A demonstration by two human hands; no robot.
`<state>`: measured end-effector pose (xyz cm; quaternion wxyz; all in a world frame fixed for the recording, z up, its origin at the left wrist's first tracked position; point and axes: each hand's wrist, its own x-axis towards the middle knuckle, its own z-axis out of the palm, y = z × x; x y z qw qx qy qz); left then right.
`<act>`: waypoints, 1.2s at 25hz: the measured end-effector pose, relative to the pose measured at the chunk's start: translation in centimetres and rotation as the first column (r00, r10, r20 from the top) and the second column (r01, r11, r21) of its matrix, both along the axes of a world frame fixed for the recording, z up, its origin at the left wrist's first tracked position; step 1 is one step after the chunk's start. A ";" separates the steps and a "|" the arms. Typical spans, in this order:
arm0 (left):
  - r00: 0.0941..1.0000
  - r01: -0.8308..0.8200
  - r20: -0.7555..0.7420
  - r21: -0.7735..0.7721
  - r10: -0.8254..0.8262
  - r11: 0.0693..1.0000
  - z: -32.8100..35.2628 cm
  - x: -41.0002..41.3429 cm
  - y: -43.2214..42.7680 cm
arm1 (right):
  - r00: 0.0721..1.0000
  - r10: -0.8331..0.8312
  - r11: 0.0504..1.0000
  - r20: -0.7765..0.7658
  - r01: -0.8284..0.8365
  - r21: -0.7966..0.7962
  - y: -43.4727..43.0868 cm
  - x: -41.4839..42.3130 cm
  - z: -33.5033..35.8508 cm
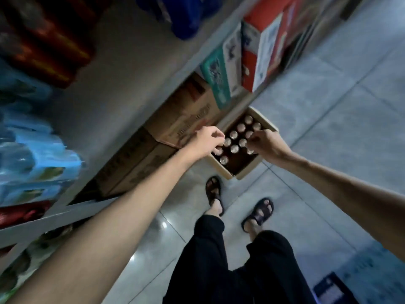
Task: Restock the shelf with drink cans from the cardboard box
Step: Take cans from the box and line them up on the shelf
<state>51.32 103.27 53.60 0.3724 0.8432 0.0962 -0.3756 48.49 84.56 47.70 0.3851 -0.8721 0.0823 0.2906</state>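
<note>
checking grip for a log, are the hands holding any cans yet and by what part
Cannot tell: left hand and right hand curl over can tops in the cardboard box.

floor [328,110]: glossy grey tiles; light: dim | left: grey shelving [122,69]

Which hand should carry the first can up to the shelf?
Probably the left hand: it is over the cans on the box's shelf side. The right hand is on the aisle side.

A shop aisle: shelf [54,213] w/ packaged goods, stacked cartons [182,119] below, tiled floor [328,128].
</note>
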 end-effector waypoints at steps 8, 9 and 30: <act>0.888 -0.291 -0.302 0.212 0.346 0.933 -30.0 -0.5 -1.1 | 0.990 0.069 0.987 -0.121 -0.085 -0.139 -3.1 -3.2 -26.9; 0.819 -0.376 -0.364 0.243 0.443 0.894 -33.9 -0.5 -0.5 | 0.988 0.112 0.975 -0.102 -0.130 -0.183 -2.5 -2.8 -31.1; 0.793 -0.559 -0.062 0.321 0.606 0.764 -59.6 -1.1 3.4 | 0.852 0.449 0.823 0.269 -0.278 -0.495 2.8 2.4 -59.9</act>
